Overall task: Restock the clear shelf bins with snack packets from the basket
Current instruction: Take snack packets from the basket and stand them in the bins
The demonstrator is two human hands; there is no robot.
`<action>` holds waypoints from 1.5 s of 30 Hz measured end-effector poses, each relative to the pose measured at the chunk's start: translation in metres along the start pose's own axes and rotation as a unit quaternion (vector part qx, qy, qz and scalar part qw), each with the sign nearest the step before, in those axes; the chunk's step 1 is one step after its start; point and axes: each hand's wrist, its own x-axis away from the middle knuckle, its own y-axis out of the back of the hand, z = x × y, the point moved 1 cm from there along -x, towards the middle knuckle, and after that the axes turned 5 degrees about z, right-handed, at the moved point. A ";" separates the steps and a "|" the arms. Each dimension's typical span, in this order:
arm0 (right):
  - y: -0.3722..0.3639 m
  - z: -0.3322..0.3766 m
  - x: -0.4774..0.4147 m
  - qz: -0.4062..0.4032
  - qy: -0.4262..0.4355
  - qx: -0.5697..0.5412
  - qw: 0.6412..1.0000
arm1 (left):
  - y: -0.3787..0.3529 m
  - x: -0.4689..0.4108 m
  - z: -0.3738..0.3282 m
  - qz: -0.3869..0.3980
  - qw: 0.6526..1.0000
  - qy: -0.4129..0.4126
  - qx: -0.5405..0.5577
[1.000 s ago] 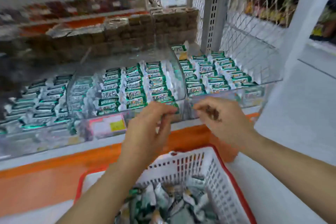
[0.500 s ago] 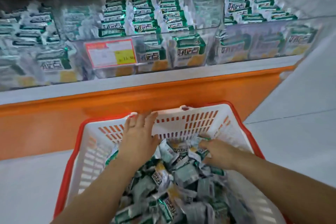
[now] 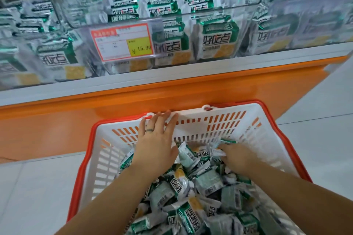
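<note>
The left hand [image 3: 155, 143] lies open and flat, palm down, with its fingers straight and a little spread. Its fingertips [image 3: 168, 115] reach the top of the far wall of the basket [image 3: 219, 113], and a dark ring [image 3: 149, 130] sits on one finger. The heel of this hand hovers over or rests on the near edge of the heap; which one cannot be told.

The right hand [image 3: 236, 155] is just beside it, lower in the basket, with its fingers curled down into the snack packets [image 3: 181, 183]. It grips a bunch of them at the top of the pile, though its fingertips are buried among the wrappers.

The packets are green, white and silver. They lie loose under both forearms, tumbled at all angles, and fill the white basket from the hands back towards the person. The basket has slotted walls and a red rim, and it stands on pale floor tiles [image 3: 34, 192] that spread out to either side of the arms.

Beyond the fingertips rises an orange base panel [image 3: 124, 108], topped by a grey shelf edge [image 3: 172, 80]. Above that, well past the hands, stand the clear bins [image 3: 219, 8], already packed with rows of the same packets standing upright. A red-framed price tag [image 3: 122, 41] with a yellow patch hangs on the front of the bin beyond the left hand.
</note>
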 end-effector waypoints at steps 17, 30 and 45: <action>0.217 0.003 0.245 -0.267 0.289 -0.220 0.893 | 0.215 0.023 -0.076 0.124 0.738 -0.058 0.661; 0.302 -0.037 0.229 -0.385 0.200 -0.448 0.782 | 0.286 -0.030 -0.093 -0.118 0.809 -0.085 0.570; 0.435 -0.120 0.020 -0.488 0.041 -0.260 0.832 | 0.266 -0.169 -0.048 -0.165 0.820 -0.031 0.548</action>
